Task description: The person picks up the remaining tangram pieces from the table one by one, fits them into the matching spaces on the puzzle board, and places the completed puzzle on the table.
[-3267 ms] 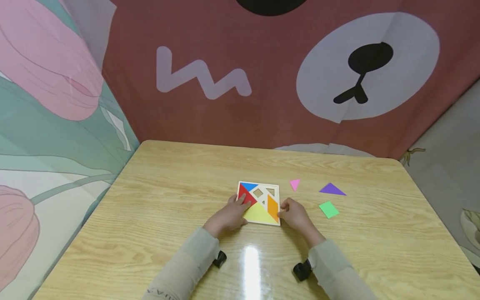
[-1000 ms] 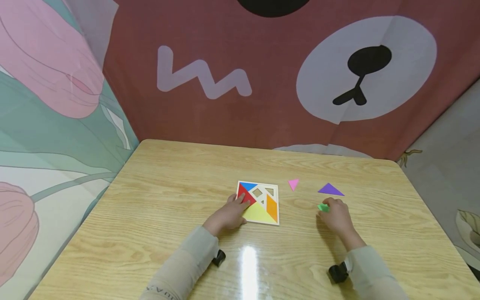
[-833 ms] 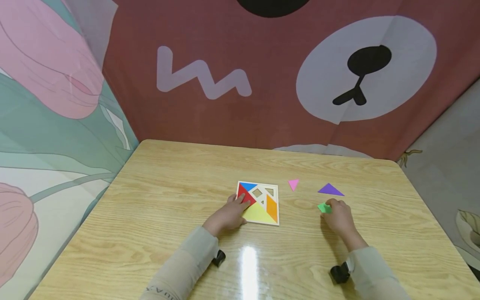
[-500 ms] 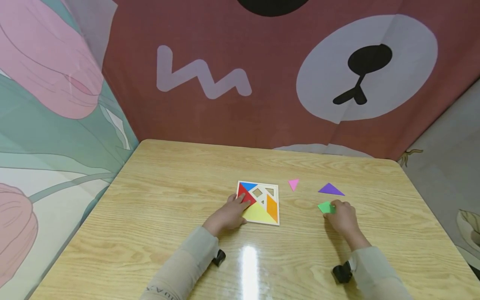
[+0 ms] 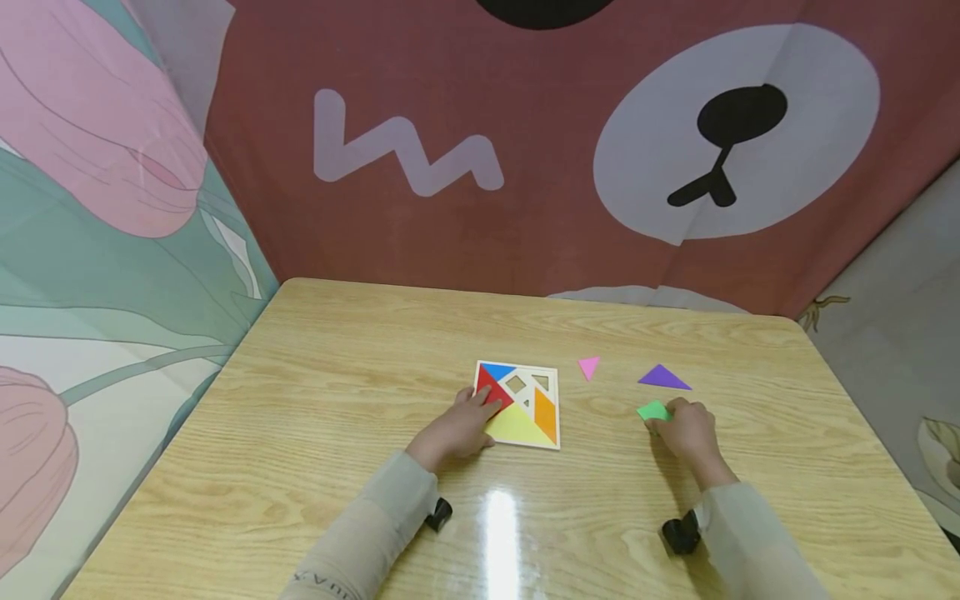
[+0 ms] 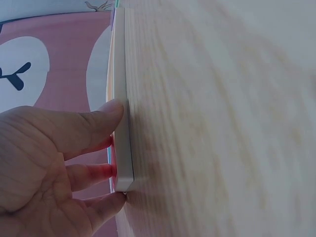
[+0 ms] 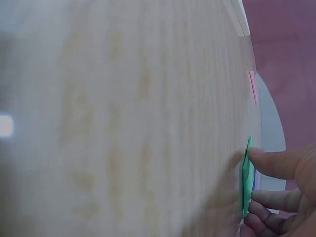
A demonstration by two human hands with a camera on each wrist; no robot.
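Observation:
A square tangram board (image 5: 516,445) with a white frame lies on the table, holding red (image 5: 487,390), blue, yellow and orange pieces beside three cut-out hollows. My left hand (image 5: 459,425) rests on its left side, fingers spread over the red triangle. In the left wrist view the thumb (image 6: 111,116) lies against the board's edge (image 6: 121,89), near one corner. Off to the right, my right hand (image 5: 688,429) pinches a green square tangram piece (image 5: 651,411) low over the table. The right wrist view shows the green piece (image 7: 248,175) between thumb and fingers.
A pink triangle (image 5: 588,367) lies right of the board. Beyond the green piece lies a purple triangle (image 5: 664,377). The wooden table (image 5: 337,358) ends against a printed cloth backdrop (image 5: 420,242). A bright glare falls on the table's near part.
My right hand has left the orange piece at the board's right edge, moved right and taken hold of the green square, which has shifted slightly. My left hand keeps its place.

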